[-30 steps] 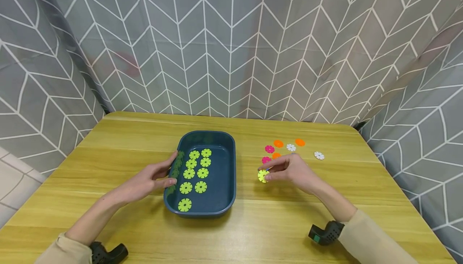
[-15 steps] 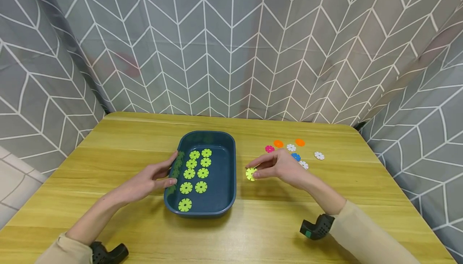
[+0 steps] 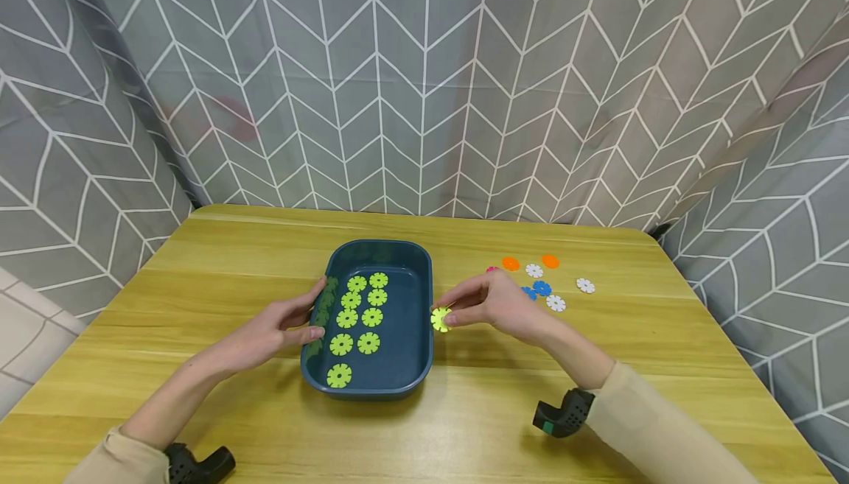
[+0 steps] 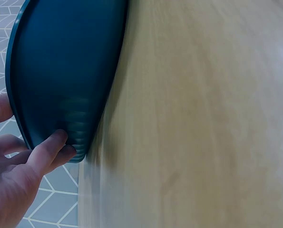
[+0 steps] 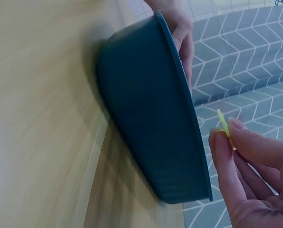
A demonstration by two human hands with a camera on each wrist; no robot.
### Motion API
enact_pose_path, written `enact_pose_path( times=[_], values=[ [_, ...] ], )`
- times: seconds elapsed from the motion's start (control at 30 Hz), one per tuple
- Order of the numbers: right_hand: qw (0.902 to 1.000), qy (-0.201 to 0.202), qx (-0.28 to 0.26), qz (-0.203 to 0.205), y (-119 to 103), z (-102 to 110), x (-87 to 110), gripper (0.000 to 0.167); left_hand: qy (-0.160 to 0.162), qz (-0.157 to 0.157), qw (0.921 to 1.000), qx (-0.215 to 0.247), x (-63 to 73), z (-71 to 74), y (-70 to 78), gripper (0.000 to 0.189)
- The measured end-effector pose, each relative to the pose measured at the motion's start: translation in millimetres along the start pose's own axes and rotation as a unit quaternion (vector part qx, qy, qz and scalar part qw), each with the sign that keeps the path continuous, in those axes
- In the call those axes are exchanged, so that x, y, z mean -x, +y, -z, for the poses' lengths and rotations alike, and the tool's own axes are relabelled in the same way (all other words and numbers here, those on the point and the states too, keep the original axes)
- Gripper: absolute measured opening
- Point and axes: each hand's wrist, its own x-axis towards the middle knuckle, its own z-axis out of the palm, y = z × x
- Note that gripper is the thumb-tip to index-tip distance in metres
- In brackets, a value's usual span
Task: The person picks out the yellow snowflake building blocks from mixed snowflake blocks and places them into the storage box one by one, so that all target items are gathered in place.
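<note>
In the head view my right hand point(image 3: 500, 311) pinches a yellow-green notched disc point(image 3: 441, 320) between thumb and fingers, right at the right rim of the dark blue basin point(image 3: 431, 355). The right wrist view shows this disc edge-on, held just off the rim. My left hand point(image 3: 275, 329) holds the basin's left side, thumb at the rim and fingers against the outer wall point(image 4: 70, 85). Inside the basin, several matching yellow-green discs point(image 3: 368, 343) lie flat in two rough columns on the left half of its floor.
Right of the basin, orange discs point(image 3: 550, 261), white discs point(image 3: 556, 303) and blue discs point(image 3: 542, 289) lie loose on the wooden table point(image 3: 597, 366). A pink disc point(image 3: 491, 269) is partly hidden behind my right hand. A patterned curtain point(image 3: 411, 101) hangs behind the table.
My right hand has carried the yellow-green disc leftward from beside the loose discs to the basin's right rim. The blue discs have come into sight. My left hand and the basin have stayed put.
</note>
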Motion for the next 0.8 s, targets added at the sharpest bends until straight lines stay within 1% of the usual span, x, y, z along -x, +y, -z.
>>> enact_pose_path(
  times=[0.17,0.47,0.6,0.8],
  values=[
    [0.9999,0.004,-0.014,0.000,-2,-6,-4.5,0.028,-0.002,0.000,1.0000,0.002,0.0,0.2,0.3,0.079],
    [0.9992,-0.008,-0.038,-0.010,-9,-16,-9.4,0.026,-0.001,0.001,1.0000,0.008,0.4,0.3,-0.2,0.080],
    [0.9989,-0.013,-0.044,-0.004,-12,-21,-12.6,0.023,0.003,0.005,0.9999,0.008,0.1,0.0,-1.0,0.080],
    [0.9988,-0.028,-0.039,0.010,-17,-26,-17.7,0.020,0.006,0.008,0.9999,0.008,-0.4,-0.5,-1.5,0.080]
  ],
)
